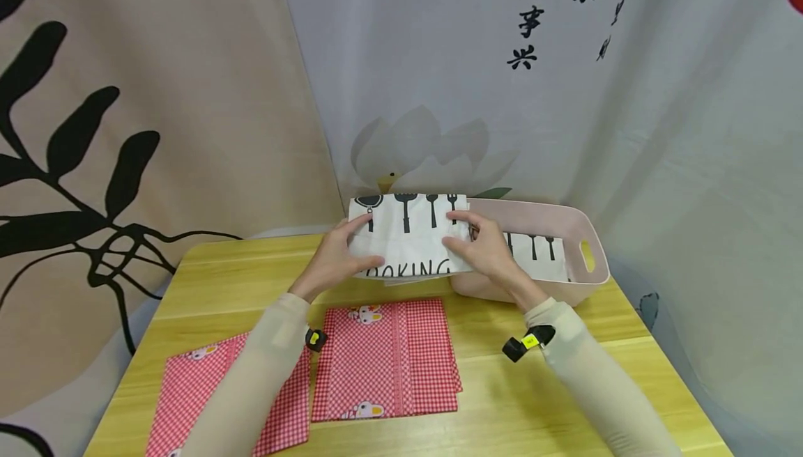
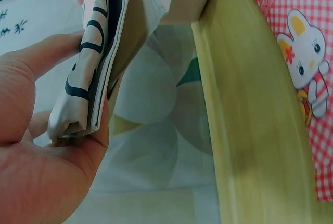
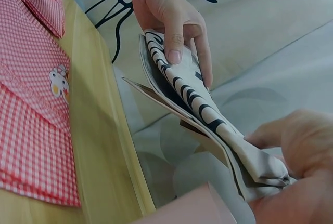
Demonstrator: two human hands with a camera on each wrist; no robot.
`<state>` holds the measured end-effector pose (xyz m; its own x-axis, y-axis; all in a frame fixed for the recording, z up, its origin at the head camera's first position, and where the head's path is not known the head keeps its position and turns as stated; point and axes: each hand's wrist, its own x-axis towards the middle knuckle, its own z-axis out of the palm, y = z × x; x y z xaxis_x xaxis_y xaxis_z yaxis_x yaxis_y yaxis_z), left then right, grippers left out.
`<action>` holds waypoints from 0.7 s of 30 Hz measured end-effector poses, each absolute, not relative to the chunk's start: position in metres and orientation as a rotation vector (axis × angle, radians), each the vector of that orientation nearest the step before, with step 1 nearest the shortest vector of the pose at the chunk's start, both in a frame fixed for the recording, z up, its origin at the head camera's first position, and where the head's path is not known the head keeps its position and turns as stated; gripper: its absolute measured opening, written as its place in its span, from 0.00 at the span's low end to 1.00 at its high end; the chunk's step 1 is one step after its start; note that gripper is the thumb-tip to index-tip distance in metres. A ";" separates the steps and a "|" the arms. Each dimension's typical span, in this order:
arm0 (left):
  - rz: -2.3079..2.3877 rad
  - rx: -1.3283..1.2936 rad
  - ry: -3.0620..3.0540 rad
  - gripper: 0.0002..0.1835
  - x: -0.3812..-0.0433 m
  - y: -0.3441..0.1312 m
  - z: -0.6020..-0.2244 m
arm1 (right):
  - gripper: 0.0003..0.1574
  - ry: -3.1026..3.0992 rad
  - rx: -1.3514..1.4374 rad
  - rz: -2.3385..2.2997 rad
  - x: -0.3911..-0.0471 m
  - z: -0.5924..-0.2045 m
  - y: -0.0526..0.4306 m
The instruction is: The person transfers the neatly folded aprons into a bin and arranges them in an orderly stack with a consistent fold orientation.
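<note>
Cloth [image 1: 408, 239]: white, folded, printed with dark utensils and lettering; it's up off the counter [image 1: 495, 408], near the far edge, just left of the basket and overlapping its end in the head view.
Loose layers: they gape along the lower edge in the right wrist view; pinching every ply together should stop the inner ones sliding out.
Left hand [image 1: 334, 256]: thumb and fingers part-closed around the left end, the layers caught between them; a good broad hold, and it wants only light pressure.
Right hand [image 1: 486, 251]: gripping the opposite end the same way, thumb near the bottom, index finger near the top; best matched in height with its partner, so the panel hangs square.
Basket [image 1: 533, 217]: pink, right beside the right hand; a little clearance from its rim would help avoid snagging a corner.
Second white cloth [image 1: 536, 256]: lying inside the basket, similar print showing.
Red checked cloths [image 1: 383, 366]: two on the counter nearer the person, one partly under the left forearm; sleeves are best carried high, clear of those flat folds.
Backdrop [image 1: 426, 60]: pale hanging fabric beyond the counter.
</note>
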<state>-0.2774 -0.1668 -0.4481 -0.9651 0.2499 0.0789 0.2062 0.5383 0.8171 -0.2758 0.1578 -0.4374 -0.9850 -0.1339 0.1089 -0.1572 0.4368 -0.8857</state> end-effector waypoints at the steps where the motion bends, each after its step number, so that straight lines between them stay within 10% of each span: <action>1: 1.430 0.406 2.711 0.53 -0.278 -0.164 -0.448 | 0.37 -2.643 0.265 1.635 -0.276 -0.438 0.160; 21: 1.417 0.508 2.688 0.53 -0.289 -0.123 -0.451 | 0.39 -2.675 0.185 1.572 -0.267 -0.437 0.203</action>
